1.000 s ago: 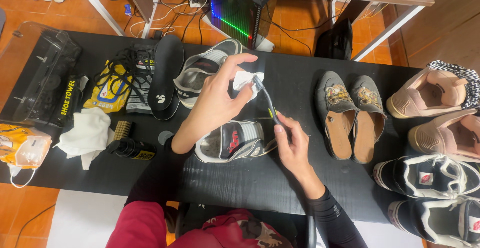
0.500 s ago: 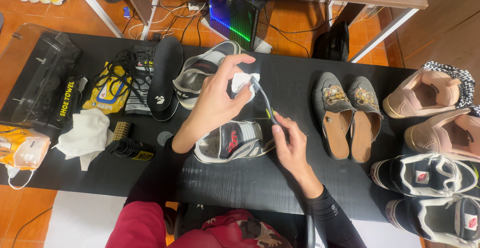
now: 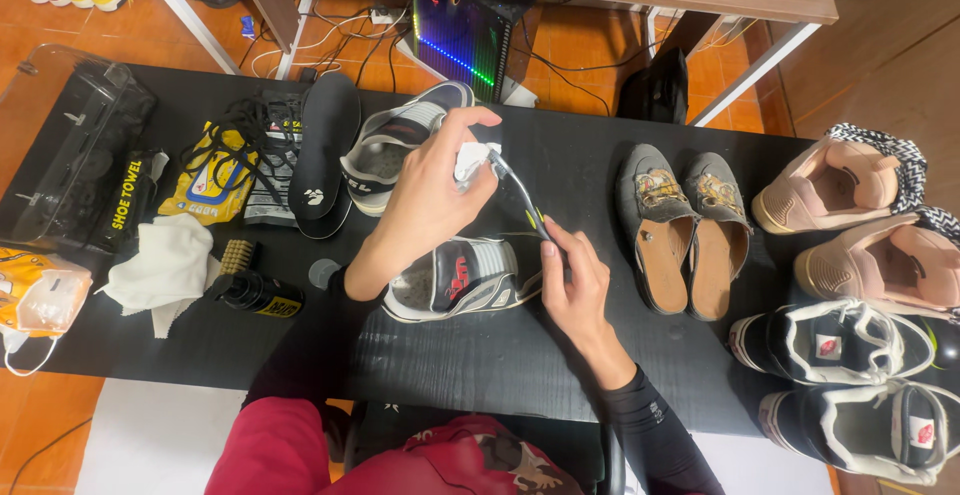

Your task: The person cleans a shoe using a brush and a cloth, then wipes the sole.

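Note:
My left hand (image 3: 430, 200) is raised over the black table (image 3: 470, 355) and pinches a small white wipe (image 3: 470, 162) around the head of a thin brush (image 3: 520, 193). My right hand (image 3: 575, 280) grips the lower end of that brush's handle. Directly below both hands a grey and black sneaker with red marks (image 3: 465, 277) lies on its side. A second matching sneaker (image 3: 395, 145) sits behind my left hand, next to a loose black insole (image 3: 325, 145).
Left: a white cloth (image 3: 160, 270), a small black bottle (image 3: 255, 295), a tangle of black laces (image 3: 240, 120), yellow packets (image 3: 205, 185) and a clear box (image 3: 60, 145). Right: grey slip-ons (image 3: 680, 225), pink shoes (image 3: 860, 215), black and white sneakers (image 3: 850, 375).
Both hands stay in nearly the same place. The left hand with the wipe has shifted very slightly along the brush.

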